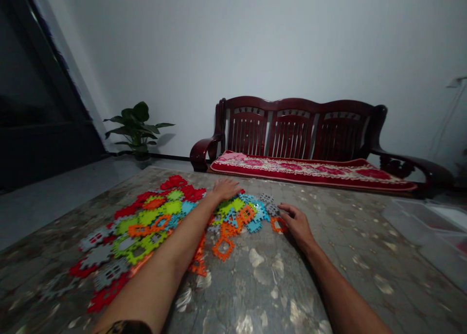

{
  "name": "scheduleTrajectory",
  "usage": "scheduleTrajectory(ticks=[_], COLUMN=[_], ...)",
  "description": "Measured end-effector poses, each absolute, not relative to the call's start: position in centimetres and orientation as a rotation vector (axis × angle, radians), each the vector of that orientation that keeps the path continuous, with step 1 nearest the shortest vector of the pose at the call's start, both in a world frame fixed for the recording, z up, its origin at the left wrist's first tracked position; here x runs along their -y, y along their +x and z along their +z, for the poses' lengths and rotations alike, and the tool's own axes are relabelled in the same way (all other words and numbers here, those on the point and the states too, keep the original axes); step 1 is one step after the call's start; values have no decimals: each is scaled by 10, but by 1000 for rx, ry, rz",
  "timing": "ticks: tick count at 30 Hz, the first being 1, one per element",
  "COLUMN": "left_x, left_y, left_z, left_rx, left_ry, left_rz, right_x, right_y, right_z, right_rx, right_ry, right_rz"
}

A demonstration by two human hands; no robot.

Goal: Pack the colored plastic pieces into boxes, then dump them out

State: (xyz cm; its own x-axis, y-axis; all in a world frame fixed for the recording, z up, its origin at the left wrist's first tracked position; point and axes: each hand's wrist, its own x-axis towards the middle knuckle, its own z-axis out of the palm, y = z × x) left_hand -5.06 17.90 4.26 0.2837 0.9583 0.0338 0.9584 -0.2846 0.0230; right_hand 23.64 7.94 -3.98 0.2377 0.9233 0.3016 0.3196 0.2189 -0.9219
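Flat toothed plastic building tiles in several colours lie in a loose spread over the table. My left hand (225,189) rests at the far side of the spread, fingers stretched out over the pieces there; my forearm hides part of the pile. At the right end, my right hand (296,223) is slightly curled with its fingers apart, beside a grey tile (269,205) and an orange tile (278,225). Whether its fingertips touch them, I cannot tell. Between the hands are blue tiles (255,224) and green tiles (231,205). An orange ring-shaped tile (223,248) lies nearer to me.
The table (255,295) has a grey floral cover. Clear plastic containers (419,227) stand at its right edge. Beyond the table are a dark wooden bench (292,130) with a red patterned cushion (310,171) and a potted plant (136,130).
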Motion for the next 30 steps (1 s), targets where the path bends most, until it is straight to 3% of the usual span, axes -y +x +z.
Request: scheduleTrajectory(ticks=[5,21,26,30], left_x=[-177,-155,-149,-141], left_y=[-22,-112,-126,-86], left_z=[25,22,36,53], left_rx=[1839,2050,2101,2089], left_ry=[-2574,-2401,-2329,-2296], left_rz=[-69,27,8,-76], right_x=[-79,-78,-78,-76], right_y=[236,234,232,232], right_z=[-40,-40,-39,-35], right_rx=[1322,1276,1230,1166], right_ry=[-1334,-1312,-1303,-1301], right_rz=[632,665,644,630])
